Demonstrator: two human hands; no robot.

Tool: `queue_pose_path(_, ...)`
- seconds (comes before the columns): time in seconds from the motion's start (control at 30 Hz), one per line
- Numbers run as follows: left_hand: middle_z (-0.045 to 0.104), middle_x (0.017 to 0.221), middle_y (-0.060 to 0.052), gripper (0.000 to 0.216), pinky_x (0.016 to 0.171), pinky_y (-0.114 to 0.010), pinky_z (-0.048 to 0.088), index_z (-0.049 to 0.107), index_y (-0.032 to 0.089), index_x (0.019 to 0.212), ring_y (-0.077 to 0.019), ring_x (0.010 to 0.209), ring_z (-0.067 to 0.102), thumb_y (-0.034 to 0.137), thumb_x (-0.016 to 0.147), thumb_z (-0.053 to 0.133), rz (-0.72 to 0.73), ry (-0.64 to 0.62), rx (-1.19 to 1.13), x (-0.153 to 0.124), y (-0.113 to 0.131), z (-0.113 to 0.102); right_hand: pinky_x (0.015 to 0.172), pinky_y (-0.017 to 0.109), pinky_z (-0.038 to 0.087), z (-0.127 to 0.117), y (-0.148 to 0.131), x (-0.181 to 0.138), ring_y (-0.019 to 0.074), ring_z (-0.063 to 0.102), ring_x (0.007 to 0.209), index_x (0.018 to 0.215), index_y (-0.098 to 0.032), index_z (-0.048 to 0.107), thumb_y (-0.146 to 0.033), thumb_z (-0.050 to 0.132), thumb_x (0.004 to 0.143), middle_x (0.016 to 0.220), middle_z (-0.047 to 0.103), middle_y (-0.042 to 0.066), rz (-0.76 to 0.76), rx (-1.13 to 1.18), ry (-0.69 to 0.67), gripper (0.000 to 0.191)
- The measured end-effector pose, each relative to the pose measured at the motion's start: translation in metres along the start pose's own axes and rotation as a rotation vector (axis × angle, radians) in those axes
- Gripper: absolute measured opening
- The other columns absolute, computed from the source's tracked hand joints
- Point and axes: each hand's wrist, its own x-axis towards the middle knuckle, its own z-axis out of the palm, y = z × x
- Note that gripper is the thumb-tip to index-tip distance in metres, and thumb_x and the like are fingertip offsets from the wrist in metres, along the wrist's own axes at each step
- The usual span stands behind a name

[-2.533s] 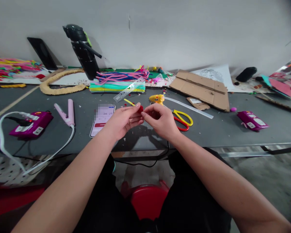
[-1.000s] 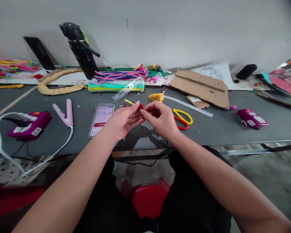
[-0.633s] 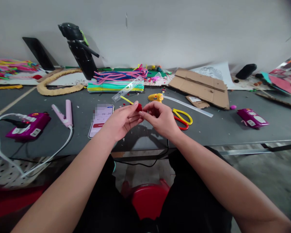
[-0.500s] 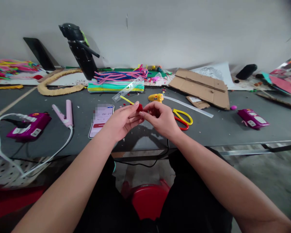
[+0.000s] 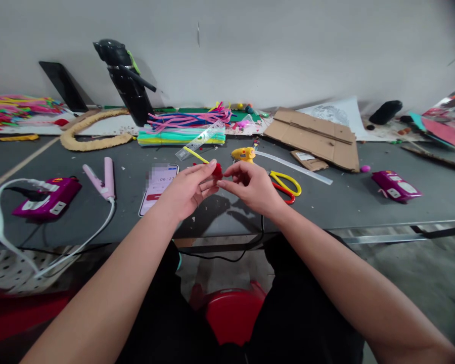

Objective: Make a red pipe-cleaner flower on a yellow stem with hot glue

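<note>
My left hand (image 5: 189,188) is closed in a pinch around a small fuzzy red pipe-cleaner piece (image 5: 218,170). A straight yellow pipe cleaner (image 5: 195,154) sticks out behind the fingers towards the ruler; whether it joins the red piece is hidden. Close by on the right is my right hand (image 5: 246,186), its thumb and forefinger slightly apart at the red piece's edge. Its other fingers are curled. Beyond the hands lies a yellow hot glue gun (image 5: 243,154), and scissors with yellow and red handles (image 5: 296,183) lie beside my right hand.
A phone (image 5: 155,189) showing a timer lies left of my hands. Farther left are a pink hair straightener (image 5: 108,179) and a purple power strip (image 5: 53,199). Pipe-cleaner bundles (image 5: 182,135), a clear ruler (image 5: 201,139), a black bottle (image 5: 127,83) and cardboard (image 5: 314,136) lie behind.
My right thumb has drawn slightly down and away from the red piece, and a small gap to the forefinger shows. My left hand keeps its pinch almost unmoved.
</note>
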Motion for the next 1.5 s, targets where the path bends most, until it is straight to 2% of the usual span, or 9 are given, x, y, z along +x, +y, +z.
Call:
queue_pose_path(0.23,0.078,0.101,-0.01,0.03,0.082,-0.027,0.059,0.076,0.017,0.092,-0.0183,0.09,0.075,0.035,0.072,0.089,0.131,0.035,0.207,0.001,0.009,-0.013,0.051,0.028,0.031,-0.023,0.008,0.0,0.0103,0.043,0.053,0.065,-0.019,0.061,-0.046,0.075,0.083,0.057,0.055,-0.003,0.107,-0.248,-0.235,0.036)
queue_pose_path(0.37,0.077,0.107,-0.01,0.037,0.086,-0.028,0.059,0.078,0.017,0.097,-0.0186,0.093,0.074,0.036,0.068,0.091,0.228,0.064,0.363,0.003,0.009,-0.024,0.052,0.03,0.027,-0.04,0.011,0.001,0.0133,0.043,0.053,0.053,-0.021,0.049,-0.054,0.068,0.085,0.052,0.052,-0.001,0.263,-0.659,-0.101,0.05)
queue_pose_path(0.53,0.077,0.104,-0.009,0.043,0.097,-0.038,0.058,0.078,0.019,0.101,-0.0211,0.099,0.073,0.036,0.064,0.093,0.239,0.044,0.366,0.007,0.007,-0.034,0.061,0.031,0.035,-0.046,0.024,0.011,0.0208,0.059,0.074,0.079,-0.022,0.06,-0.061,0.065,0.083,0.081,0.068,0.004,0.285,-0.856,0.058,0.039)
queue_pose_path(0.7,0.078,0.101,-0.009,0.045,0.1,-0.042,0.055,0.079,0.019,0.098,-0.023,0.099,0.073,0.036,0.06,0.095,0.222,0.072,0.425,0.004,0.008,-0.034,0.069,0.035,0.043,-0.043,0.038,0.025,0.0289,0.065,0.092,0.104,-0.022,0.066,-0.069,0.058,0.084,0.102,0.072,0.009,0.345,-0.916,0.075,0.051)
queue_pose_path(0.87,0.079,0.098,-0.008,0.041,0.098,-0.042,0.055,0.081,0.02,0.094,-0.0236,0.096,0.073,0.035,0.058,0.095,0.242,0.086,0.517,0.002,0.009,-0.029,0.069,0.036,0.043,-0.038,0.044,0.037,0.0308,0.065,0.096,0.098,-0.022,0.071,-0.062,0.059,0.085,0.107,0.073,0.011,0.34,-0.936,0.029,0.043)
queue_pose_path(1.0,0.079,0.101,-0.008,0.036,0.095,-0.04,0.057,0.081,0.02,0.09,-0.0233,0.094,0.074,0.035,0.06,0.094,0.255,0.063,0.552,0.003,0.008,-0.03,0.064,0.034,0.039,-0.036,0.052,0.045,0.0265,0.063,0.086,0.085,-0.021,0.069,-0.043,0.06,0.083,0.097,0.072,0.009,0.294,-0.815,0.098,0.024)
queue_pose_path(1.13,0.08,0.1,-0.007,0.033,0.093,-0.039,0.057,0.081,0.021,0.093,-0.0239,0.095,0.074,0.037,0.066,0.09,0.283,0.046,0.639,0.006,0.006,-0.032,0.063,0.031,0.041,-0.035,0.049,0.045,0.0202,0.06,0.076,0.081,-0.02,0.065,-0.031,0.061,0.077,0.082,0.068,0.004,0.213,-0.432,0.122,0.012)
queue_pose_path(1.3,0.081,0.099,-0.007,0.031,0.091,-0.038,0.057,0.08,0.02,0.097,-0.0249,0.096,0.074,0.04,0.073,0.084,0.365,0.085,0.771,0.006,0.008,-0.03,0.058,0.028,0.047,-0.03,0.028,0.036,0.0137,0.06,0.066,0.093,-0.019,0.063,-0.02,0.064,0.07,0.104,0.072,0.007,0.341,0.189,0.005,0.023)
queue_pose_path(1.5,0.08,0.109,-0.009,0.036,0.095,-0.04,0.056,0.076,0.018,0.107,-0.0258,0.101,0.074,0.036,0.076,0.082,0.413,0.142,0.816,0.01,0.011,-0.031,0.049,0.026,0.039,-0.027,0.02,0.027,0.0112,0.051,0.055,0.079,-0.019,0.063,-0.036,0.076,0.076,0.076,0.063,0.002,0.394,0.299,-0.048,0.022)
